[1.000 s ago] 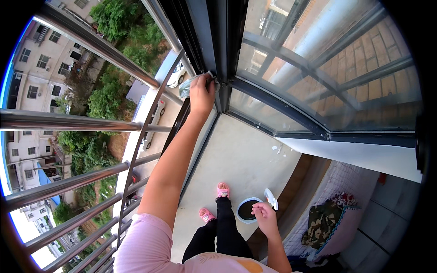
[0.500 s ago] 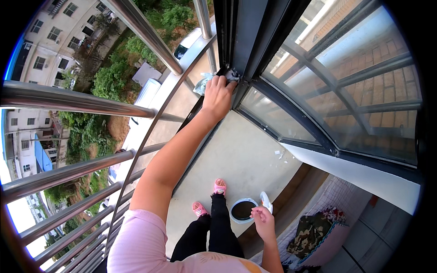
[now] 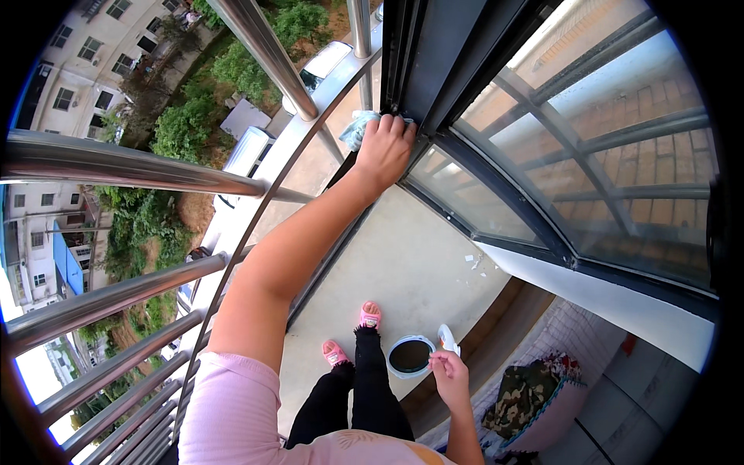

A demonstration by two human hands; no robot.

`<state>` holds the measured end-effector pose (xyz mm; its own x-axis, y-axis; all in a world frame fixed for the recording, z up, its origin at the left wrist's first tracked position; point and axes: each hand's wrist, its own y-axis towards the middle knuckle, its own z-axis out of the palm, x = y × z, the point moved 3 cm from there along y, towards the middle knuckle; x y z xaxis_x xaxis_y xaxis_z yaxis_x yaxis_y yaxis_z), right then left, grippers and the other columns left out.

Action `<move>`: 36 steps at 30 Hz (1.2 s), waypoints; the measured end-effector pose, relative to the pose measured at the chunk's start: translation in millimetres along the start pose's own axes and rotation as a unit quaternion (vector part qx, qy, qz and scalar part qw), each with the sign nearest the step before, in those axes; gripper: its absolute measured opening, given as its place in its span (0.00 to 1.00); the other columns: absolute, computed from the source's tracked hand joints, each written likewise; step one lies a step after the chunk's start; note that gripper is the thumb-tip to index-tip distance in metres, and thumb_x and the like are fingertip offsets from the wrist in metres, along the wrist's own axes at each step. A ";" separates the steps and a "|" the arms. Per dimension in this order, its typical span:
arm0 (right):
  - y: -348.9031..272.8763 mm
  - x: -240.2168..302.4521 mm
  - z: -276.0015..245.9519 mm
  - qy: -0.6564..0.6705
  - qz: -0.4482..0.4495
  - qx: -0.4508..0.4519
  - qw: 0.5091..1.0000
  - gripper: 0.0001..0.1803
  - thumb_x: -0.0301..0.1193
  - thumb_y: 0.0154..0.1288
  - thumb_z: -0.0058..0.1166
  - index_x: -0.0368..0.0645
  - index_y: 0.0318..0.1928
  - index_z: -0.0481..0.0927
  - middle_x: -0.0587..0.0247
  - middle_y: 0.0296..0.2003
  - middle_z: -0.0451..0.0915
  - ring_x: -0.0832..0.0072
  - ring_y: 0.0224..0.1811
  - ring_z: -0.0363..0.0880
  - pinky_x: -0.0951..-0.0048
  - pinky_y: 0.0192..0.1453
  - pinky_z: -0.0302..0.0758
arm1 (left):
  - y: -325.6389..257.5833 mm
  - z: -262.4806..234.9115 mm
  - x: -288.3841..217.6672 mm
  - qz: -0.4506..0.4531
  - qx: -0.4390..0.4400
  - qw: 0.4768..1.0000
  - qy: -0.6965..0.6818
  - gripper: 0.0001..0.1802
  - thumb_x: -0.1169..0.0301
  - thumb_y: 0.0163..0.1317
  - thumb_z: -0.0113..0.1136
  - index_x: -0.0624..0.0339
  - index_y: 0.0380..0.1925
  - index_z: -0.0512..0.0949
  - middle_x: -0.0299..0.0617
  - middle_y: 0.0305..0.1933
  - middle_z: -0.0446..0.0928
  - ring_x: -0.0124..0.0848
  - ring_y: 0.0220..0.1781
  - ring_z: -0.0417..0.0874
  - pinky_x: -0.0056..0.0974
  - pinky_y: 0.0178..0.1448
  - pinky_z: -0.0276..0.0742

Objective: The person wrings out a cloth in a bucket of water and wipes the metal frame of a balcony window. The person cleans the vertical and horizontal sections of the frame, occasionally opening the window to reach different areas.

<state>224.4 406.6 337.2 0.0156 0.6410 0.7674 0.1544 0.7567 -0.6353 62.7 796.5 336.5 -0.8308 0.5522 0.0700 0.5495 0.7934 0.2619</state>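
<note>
With the arm stretched forward, my left hand [image 3: 385,151] is closed over a light blue cloth [image 3: 359,130]. It presses the cloth at the lower corner of the dark window frame [image 3: 434,101], beside the metal railing. Part of the cloth bulges out left of the knuckles; the rest is under the hand. Low on the right, my right hand [image 3: 451,378] is held with its fingers curled together. Whether anything is inside them is hidden. Just left of its fingertips in the picture, a round bucket [image 3: 411,376] of dark liquid stands on the floor.
Steel railing bars [image 3: 132,167] run along the left, with trees, cars and buildings far below. A glass pane [image 3: 620,132] rises at right. White scraps [image 3: 474,262] lie on the pale floor [image 3: 372,256]. Camouflage cloth [image 3: 523,399] lies at lower right, near my feet in pink sandals.
My left hand has shifted a little to the right along the frame corner, and the dark part of the bundle beside it no longer shows. My right hand stays curled near the bucket.
</note>
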 end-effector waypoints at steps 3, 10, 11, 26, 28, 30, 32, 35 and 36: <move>-0.7 2.5 -0.7 0.003 -0.002 -0.003 1.000 0.06 0.21 0.64 0.49 0.34 0.41 0.75 0.61 0.32 0.79 0.80 0.33 0.78 0.81 0.37 0.73 | 2.8 3.1 -7.5 0.014 0.040 0.996 0.075 0.19 0.69 0.54 0.51 0.60 0.47 0.75 0.38 0.36 0.73 0.33 0.42 0.70 0.36 0.42 0.63; -10.9 -1.1 -6.3 0.001 0.030 -0.003 1.000 0.06 0.20 0.65 0.47 0.33 0.42 0.74 0.63 0.32 0.76 0.80 0.34 0.75 0.80 0.43 0.73 | -8.2 0.1 -4.2 0.015 -0.013 0.999 0.038 0.16 0.71 0.54 0.50 0.61 0.43 0.75 0.40 0.38 0.72 0.35 0.41 0.71 0.37 0.41 0.65; -9.9 -2.4 -6.7 0.003 0.030 -0.005 1.000 0.06 0.20 0.65 0.47 0.33 0.41 0.74 0.63 0.32 0.76 0.80 0.34 0.75 0.80 0.43 0.73 | -1.3 3.3 -2.2 0.022 0.025 0.999 0.030 0.17 0.72 0.54 0.50 0.62 0.45 0.74 0.42 0.38 0.71 0.36 0.42 0.71 0.37 0.43 0.65; -4.4 3.9 0.1 -0.011 0.016 0.016 1.000 0.05 0.20 0.65 0.47 0.34 0.41 0.74 0.64 0.32 0.76 0.80 0.34 0.75 0.80 0.42 0.73 | 2.6 10.0 23.0 -0.081 -0.063 0.966 -0.236 0.11 0.74 0.52 0.59 0.59 0.36 0.82 0.46 0.32 0.74 0.42 0.39 0.76 0.40 0.45 0.74; -6.4 2.8 -1.4 -0.016 0.023 0.017 0.999 0.05 0.20 0.65 0.47 0.34 0.41 0.74 0.64 0.32 0.76 0.80 0.34 0.75 0.80 0.42 0.72 | -6.9 11.7 25.0 -0.028 -0.028 0.961 -0.272 0.11 0.74 0.51 0.58 0.59 0.36 0.82 0.45 0.32 0.73 0.42 0.40 0.76 0.41 0.46 0.73; -7.2 -0.3 -0.9 -0.016 0.029 0.017 0.999 0.05 0.20 0.65 0.47 0.34 0.41 0.74 0.65 0.32 0.76 0.80 0.34 0.75 0.80 0.43 0.72 | -14.7 9.1 21.5 0.018 -0.027 0.967 -0.251 0.14 0.75 0.51 0.55 0.58 0.40 0.81 0.44 0.33 0.73 0.41 0.41 0.75 0.41 0.46 0.73; -7.5 0.5 1.5 -0.014 0.028 0.021 0.999 0.05 0.20 0.65 0.47 0.34 0.41 0.74 0.64 0.32 0.76 0.80 0.34 0.75 0.80 0.42 0.72 | -13.1 6.7 11.8 0.008 -0.041 0.986 -0.162 0.16 0.75 0.52 0.53 0.58 0.42 0.79 0.43 0.35 0.72 0.39 0.42 0.75 0.40 0.47 0.73; -4.0 -1.6 4.1 -0.003 0.010 0.011 1.000 0.06 0.22 0.65 0.49 0.34 0.41 0.75 0.62 0.33 0.78 0.80 0.33 0.77 0.81 0.38 0.73 | 4.7 6.2 9.2 0.004 0.031 0.995 -0.093 0.18 0.75 0.53 0.51 0.59 0.46 0.76 0.44 0.38 0.72 0.38 0.44 0.73 0.38 0.48 0.72; -4.6 -3.5 3.1 0.002 0.004 0.004 1.000 0.06 0.22 0.65 0.50 0.35 0.41 0.76 0.61 0.33 0.79 0.80 0.33 0.78 0.81 0.36 0.73 | 7.9 8.6 8.1 0.002 0.045 0.995 -0.094 0.17 0.75 0.53 0.51 0.59 0.45 0.76 0.45 0.38 0.72 0.39 0.45 0.73 0.39 0.48 0.72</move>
<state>220.6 401.2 337.1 0.0217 0.6466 0.7625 0.1461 0.7524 -0.6423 61.1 809.4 330.9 -0.8016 0.5874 -0.1116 0.5661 0.8057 0.1742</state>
